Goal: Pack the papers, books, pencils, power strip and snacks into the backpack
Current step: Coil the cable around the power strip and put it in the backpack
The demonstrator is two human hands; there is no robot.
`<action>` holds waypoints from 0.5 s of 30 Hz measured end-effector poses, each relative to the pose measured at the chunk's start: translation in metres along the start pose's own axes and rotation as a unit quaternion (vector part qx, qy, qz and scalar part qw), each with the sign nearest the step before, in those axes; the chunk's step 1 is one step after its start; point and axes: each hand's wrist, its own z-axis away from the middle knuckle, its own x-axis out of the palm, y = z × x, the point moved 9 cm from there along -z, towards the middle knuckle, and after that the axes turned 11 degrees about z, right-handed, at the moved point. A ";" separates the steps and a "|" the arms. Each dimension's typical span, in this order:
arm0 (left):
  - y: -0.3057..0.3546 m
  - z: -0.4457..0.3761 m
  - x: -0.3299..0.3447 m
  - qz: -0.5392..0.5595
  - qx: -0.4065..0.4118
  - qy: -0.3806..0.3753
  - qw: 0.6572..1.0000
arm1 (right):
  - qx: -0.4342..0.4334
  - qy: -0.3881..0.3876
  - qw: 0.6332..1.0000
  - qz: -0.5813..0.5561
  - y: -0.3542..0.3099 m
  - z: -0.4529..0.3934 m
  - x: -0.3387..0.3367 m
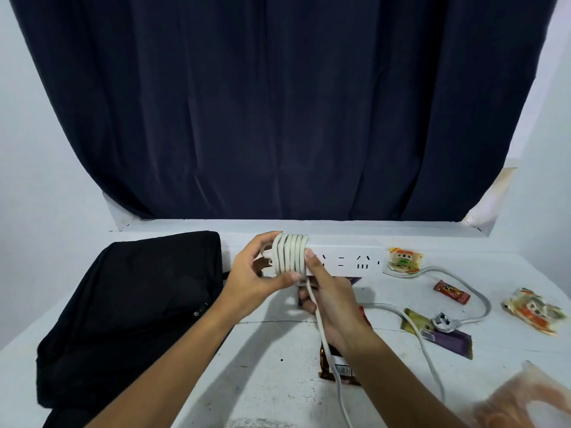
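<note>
Both hands work on the power strip, which is held up above the table. Left hand curls around one end of the white body, thumb pressing the coils so that they do not slip. Right hand pinches the cord just under the coils and guides it, probably for one more turn. Several loops already lie side by side around the strip; the rest of the cord trails across the table to the plug, so the winding is not finished. Black backpack waits at the left, near the hands. Snack packets lie apart at the right, not yet packed
</note>
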 end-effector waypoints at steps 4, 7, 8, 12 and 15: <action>0.001 -0.001 0.009 0.067 0.013 0.031 0.997 | -0.044 0.017 0.999 -0.005 -0.014 0.006 0.002; 0.004 -0.008 0.009 0.166 -0.026 0.009 0.986 | -0.077 0.011 0.997 0.002 -0.028 0.007 -0.001; 0.005 -0.010 0.008 0.181 -0.037 0.002 0.983 | -0.078 0.007 0.997 0.000 -0.032 0.007 -0.003; 0.004 -0.015 0.005 0.203 -0.078 -0.006 0.976 | -0.084 0.000 0.996 -0.013 -0.045 0.009 -0.010; 0.004 -0.015 0.007 0.229 -0.107 -0.005 0.968 | -0.096 0.006 0.994 -0.048 -0.052 0.010 -0.014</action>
